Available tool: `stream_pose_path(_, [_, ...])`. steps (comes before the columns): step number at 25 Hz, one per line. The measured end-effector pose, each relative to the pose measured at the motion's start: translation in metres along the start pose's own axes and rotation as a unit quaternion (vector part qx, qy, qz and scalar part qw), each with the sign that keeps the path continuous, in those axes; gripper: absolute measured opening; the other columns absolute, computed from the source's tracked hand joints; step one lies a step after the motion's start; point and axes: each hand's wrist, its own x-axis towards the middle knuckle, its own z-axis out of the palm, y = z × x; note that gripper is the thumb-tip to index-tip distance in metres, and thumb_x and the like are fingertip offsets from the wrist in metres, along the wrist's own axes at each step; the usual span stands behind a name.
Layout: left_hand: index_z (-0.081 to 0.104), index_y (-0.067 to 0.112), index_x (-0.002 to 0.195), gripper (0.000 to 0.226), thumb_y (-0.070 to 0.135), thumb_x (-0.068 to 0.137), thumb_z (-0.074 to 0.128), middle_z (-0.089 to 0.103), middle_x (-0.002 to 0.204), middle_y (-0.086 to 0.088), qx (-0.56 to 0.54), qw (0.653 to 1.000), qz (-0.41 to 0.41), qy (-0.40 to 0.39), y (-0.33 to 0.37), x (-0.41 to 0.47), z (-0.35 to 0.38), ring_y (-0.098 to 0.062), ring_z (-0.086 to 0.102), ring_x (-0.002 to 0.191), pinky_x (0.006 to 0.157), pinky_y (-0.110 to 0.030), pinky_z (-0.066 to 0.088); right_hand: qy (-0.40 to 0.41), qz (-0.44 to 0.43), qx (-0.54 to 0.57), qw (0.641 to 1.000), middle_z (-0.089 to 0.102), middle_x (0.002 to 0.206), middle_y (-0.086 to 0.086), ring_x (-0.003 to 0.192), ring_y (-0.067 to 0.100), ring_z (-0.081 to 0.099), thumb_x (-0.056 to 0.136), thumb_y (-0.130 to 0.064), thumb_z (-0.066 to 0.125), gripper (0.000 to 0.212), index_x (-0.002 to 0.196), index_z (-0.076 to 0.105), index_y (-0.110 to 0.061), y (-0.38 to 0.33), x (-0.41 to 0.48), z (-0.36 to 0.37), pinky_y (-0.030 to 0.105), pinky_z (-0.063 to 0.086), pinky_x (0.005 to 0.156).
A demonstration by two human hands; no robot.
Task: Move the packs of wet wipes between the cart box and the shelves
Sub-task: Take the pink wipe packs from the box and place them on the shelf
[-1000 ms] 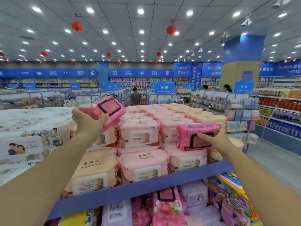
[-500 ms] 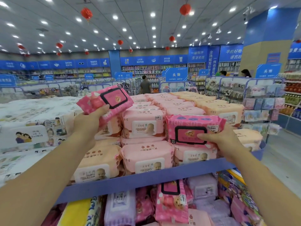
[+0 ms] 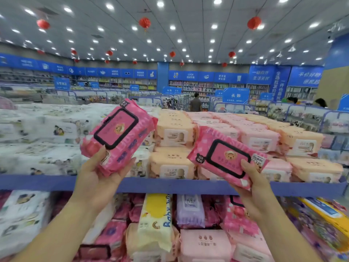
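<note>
Gripping pink pack (image 3: 120, 133) in left hand (image 3: 100, 178), pinching second pack (image 3: 224, 157) by its end in right hand (image 3: 253, 184); may slip onto stacked packs (image 3: 173, 133).

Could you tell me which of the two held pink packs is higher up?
The pack in the left hand; the pack in the right hand sits lower, its corner overlapping the blue shelf edge.
</note>
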Motion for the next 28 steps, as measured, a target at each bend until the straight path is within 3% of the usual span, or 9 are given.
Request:
stream_pose_path(4, [0.080, 0.017, 0.112, 0.075, 0.036, 0.043, 0.103, 0.074, 0.125, -0.010, 0.013, 0.997, 0.026, 0.065, 0.081, -0.083, -0.068, -0.025, 0.074, 0.108, 0.097, -0.041, 0.056, -0.051, 0.046, -0.011, 0.998, 0.073, 0.118, 0.012, 0.097, 0.022, 0.075, 0.037, -0.045, 0.099, 0.099, 0.124, 0.067, -0.010, 0.063, -0.037, 0.109, 0.031, 0.063, 0.068])
stream_pose_path(6, [0.079, 0.021, 0.106, 0.052, 0.038, 0.059, 0.092, 0.077, 0.115, -0.006, 0.077, 0.989, 0.044, 0.115, 0.123, -0.128, -0.098, -0.020, 0.076, 0.094, 0.085, -0.036, 0.062, -0.076, 0.078, 0.009, 0.994, 0.073, 0.118, 0.009, 0.091, 0.020, 0.075, 0.026, -0.050, 0.100, 0.108, 0.121, 0.067, -0.014, 0.094, -0.063, 0.164, 0.032, 0.064, 0.070])
stream_pose_path(8, [0.075, 0.023, 0.107, 0.038, 0.038, 0.072, 0.075, 0.077, 0.110, -0.003, 0.136, 0.976, 0.064, 0.160, 0.166, -0.172, -0.132, -0.020, 0.073, 0.092, 0.081, -0.038, 0.060, -0.105, 0.108, 0.019, 0.988, 0.075, 0.113, 0.007, 0.084, 0.019, 0.075, 0.021, -0.052, 0.100, 0.103, 0.113, 0.070, -0.018, 0.125, -0.094, 0.216, 0.032, 0.063, 0.069])
stream_pose_path(11, [0.073, 0.024, 0.111, 0.037, 0.036, 0.076, 0.070, 0.078, 0.112, -0.004, 0.208, 0.946, 0.102, 0.228, 0.240, -0.244, -0.194, -0.021, 0.071, 0.097, 0.087, -0.040, 0.054, -0.155, 0.161, -0.003, 0.975, 0.078, 0.103, 0.004, 0.087, 0.021, 0.076, 0.026, -0.050, 0.099, 0.095, 0.110, 0.071, -0.015, 0.180, -0.150, 0.291, 0.035, 0.063, 0.070])
stream_pose_path(15, [0.073, 0.019, 0.119, 0.056, 0.039, 0.068, 0.087, 0.077, 0.116, -0.009, 0.275, 0.891, 0.124, 0.341, 0.321, -0.333, -0.282, -0.027, 0.073, 0.106, 0.098, -0.048, 0.053, -0.223, 0.248, -0.001, 0.943, 0.079, 0.098, -0.004, 0.078, 0.019, 0.076, 0.076, -0.027, 0.079, 0.037, 0.110, 0.067, -0.018, 0.260, -0.227, 0.390, 0.036, 0.061, 0.067])
stream_pose_path(19, [0.072, 0.017, 0.117, 0.048, 0.032, 0.072, 0.077, 0.080, 0.107, -0.004, 0.284, 0.831, 0.146, 0.456, 0.372, -0.414, -0.364, -0.023, 0.074, 0.100, 0.100, -0.049, 0.052, -0.290, 0.297, -0.036, 0.909, 0.077, 0.107, 0.007, 0.086, 0.024, 0.076, 0.057, -0.038, 0.089, 0.075, 0.121, 0.064, -0.008, 0.349, -0.297, 0.480, 0.034, 0.062, 0.066])
stream_pose_path(23, [0.070, 0.013, 0.125, 0.042, 0.026, 0.085, 0.077, 0.078, 0.116, -0.009, 0.279, 0.766, 0.130, 0.564, 0.404, -0.488, -0.453, -0.032, 0.072, 0.113, 0.100, -0.051, 0.054, -0.354, 0.355, -0.059, 0.864, 0.079, 0.095, 0.007, 0.087, 0.029, 0.075, 0.053, -0.037, 0.092, 0.073, 0.112, 0.064, -0.005, 0.446, -0.364, 0.552, 0.043, 0.060, 0.079])
stream_pose_path(25, [0.070, 0.016, 0.124, 0.042, 0.027, 0.084, 0.079, 0.078, 0.114, -0.006, 0.276, 0.726, 0.120, 0.619, 0.417, -0.516, -0.499, -0.030, 0.072, 0.111, 0.095, -0.047, 0.056, -0.382, 0.389, -0.059, 0.836, 0.077, 0.105, 0.013, 0.091, 0.029, 0.076, 0.064, -0.027, 0.084, 0.063, 0.119, 0.066, -0.001, 0.503, -0.398, 0.583, 0.035, 0.063, 0.070])
stream_pose_path(28, [0.070, 0.018, 0.121, 0.041, 0.027, 0.083, 0.082, 0.079, 0.112, -0.004, 0.249, 0.671, 0.099, 0.691, 0.432, -0.544, -0.561, -0.027, 0.075, 0.104, 0.094, -0.047, 0.059, -0.415, 0.431, -0.095, 0.796, 0.076, 0.107, 0.015, 0.088, 0.027, 0.076, 0.054, -0.033, 0.090, 0.070, 0.115, 0.069, -0.005, 0.583, -0.446, 0.624, 0.031, 0.062, 0.062])
